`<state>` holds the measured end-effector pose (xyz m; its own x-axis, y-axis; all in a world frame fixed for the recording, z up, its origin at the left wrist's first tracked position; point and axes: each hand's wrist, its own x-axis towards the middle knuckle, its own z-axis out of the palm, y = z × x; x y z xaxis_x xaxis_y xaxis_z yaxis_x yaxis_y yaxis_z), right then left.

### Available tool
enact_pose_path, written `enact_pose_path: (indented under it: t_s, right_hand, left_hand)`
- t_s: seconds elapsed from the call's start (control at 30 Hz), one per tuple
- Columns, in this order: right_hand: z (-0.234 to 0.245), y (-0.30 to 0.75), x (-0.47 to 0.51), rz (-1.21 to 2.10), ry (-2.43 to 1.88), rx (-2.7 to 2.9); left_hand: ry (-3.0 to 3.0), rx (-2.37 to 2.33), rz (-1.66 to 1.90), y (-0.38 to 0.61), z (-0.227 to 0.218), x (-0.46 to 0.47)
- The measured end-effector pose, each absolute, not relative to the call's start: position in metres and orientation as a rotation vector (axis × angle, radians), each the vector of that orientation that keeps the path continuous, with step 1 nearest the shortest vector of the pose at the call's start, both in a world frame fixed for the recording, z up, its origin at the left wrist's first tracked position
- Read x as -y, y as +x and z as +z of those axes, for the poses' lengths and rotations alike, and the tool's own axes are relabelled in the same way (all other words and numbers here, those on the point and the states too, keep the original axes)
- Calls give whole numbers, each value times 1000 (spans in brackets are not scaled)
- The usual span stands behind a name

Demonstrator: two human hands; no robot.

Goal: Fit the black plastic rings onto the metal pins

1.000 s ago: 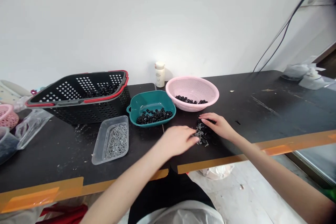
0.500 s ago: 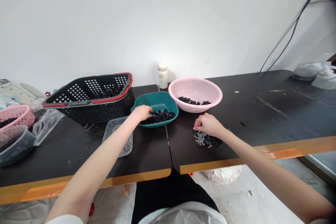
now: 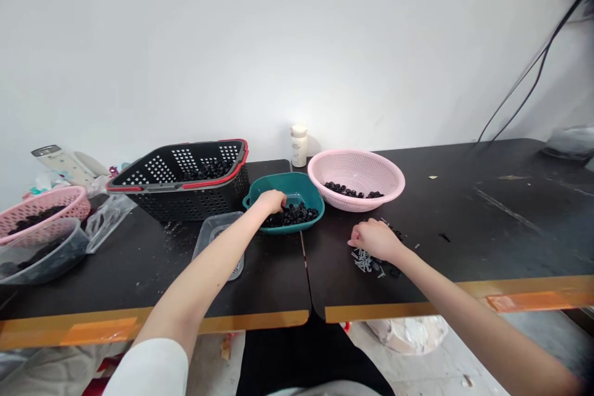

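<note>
My left hand [image 3: 273, 201] reaches into the teal basin [image 3: 284, 182], fingers bent down and closed at the small black plastic parts [image 3: 297, 215] lying there. Whatever is between those fingertips is hidden. Over the tabletop on the right, my right hand [image 3: 374, 239] is closed, its thumb and fingers drawn together just above a little heap of grey screws [image 3: 363, 261]. More black parts [image 3: 394, 271] lie beside the screws, partly under that hand. I cannot see what it grips.
Behind my right hand stands a pink colander [image 3: 394, 180] with black parts inside. A black basket [image 3: 199, 198] with red trim and a clear tray [image 3: 208, 235] are left of the basin. A white bottle [image 3: 299, 147] is by the wall; a pink basket [image 3: 78, 204] sits far left.
The view has shifted, so the table's contents appear further right and slightly lower. My left hand remains in the teal basin and my right hand over the screws, both closed.
</note>
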<state>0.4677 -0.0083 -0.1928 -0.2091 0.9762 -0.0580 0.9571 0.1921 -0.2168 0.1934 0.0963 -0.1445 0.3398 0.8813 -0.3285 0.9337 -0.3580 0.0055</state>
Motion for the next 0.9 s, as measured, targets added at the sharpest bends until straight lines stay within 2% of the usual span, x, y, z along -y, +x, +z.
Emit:
enact_pose_path:
  t_s: [0.13,0.3,0.5,0.63,0.8,0.9]
  right_hand:
    - [-195,469,9,460,-1823,2209]
    - [-198,462,24,772,-1624,1964]
    - [-211,413,64,1174,-1358,1749]
    - [-215,379,83,1456,-1185,1384]
    - [-218,359,87,1444,-1141,1150]
    - [-221,354,89,1385,-1149,1191]
  left_hand:
    - [2386,-1681,-306,190,-133,-87]
    - [2363,-1727,48,172,-103,-56]
    - [2291,-1592,433,158,-75,36]
    - [1851,-1059,801,165,-117,98]
    - [1176,-1087,1225,179,-197,115]
    - [1104,-1105,1300,184,-218,110]
